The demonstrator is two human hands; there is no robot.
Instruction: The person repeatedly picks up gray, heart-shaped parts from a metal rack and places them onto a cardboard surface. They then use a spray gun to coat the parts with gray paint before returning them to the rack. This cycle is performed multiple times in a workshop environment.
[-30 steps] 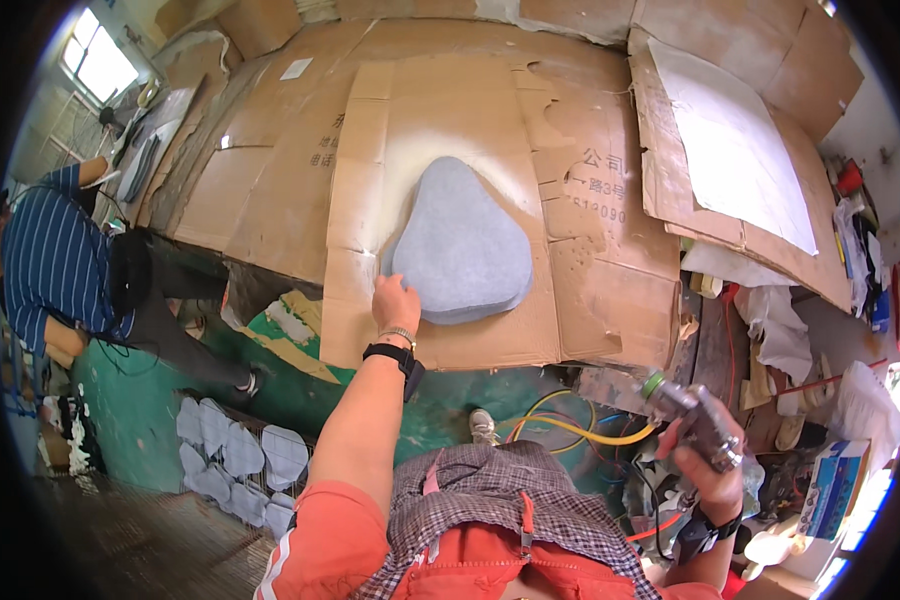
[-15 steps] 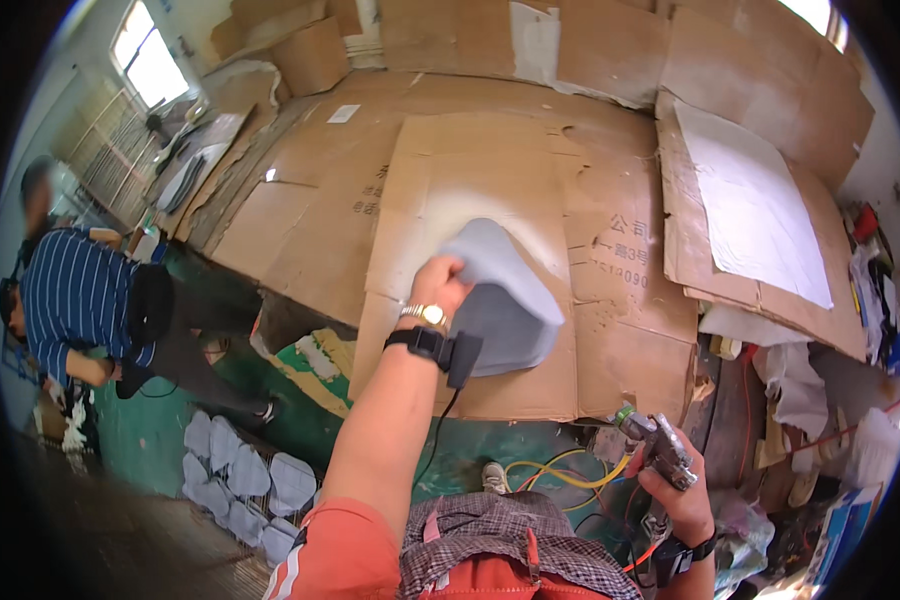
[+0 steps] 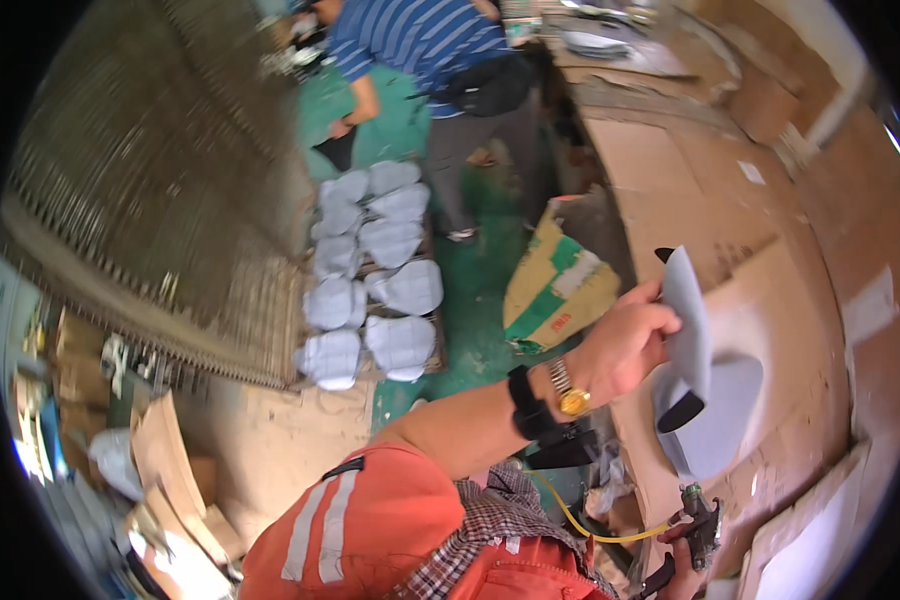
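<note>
At lower centre, the person wears a red top (image 3: 405,510) with 2 white stripes (image 3: 338,525); checked garment (image 3: 475,532); higher, gold-faced watch (image 3: 574,402); black wristband (image 3: 530,405).

The bare left hand (image 3: 625,345) has raised the thin, curved grey sheet (image 3: 688,335) above the grey rounded-triangle piece (image 3: 735,400), which it was partly covering half a second ago. The view has turned to left, showing more grey rounded pieces (image 3: 390,242) in rows.

Our bare left arm (image 3: 470,425) extends forward and rightward, its bare left hand (image 3: 625,350) pinching; our bare right hand (image 3: 682,570) (lower, partly hidden) curls in a grip.
</note>
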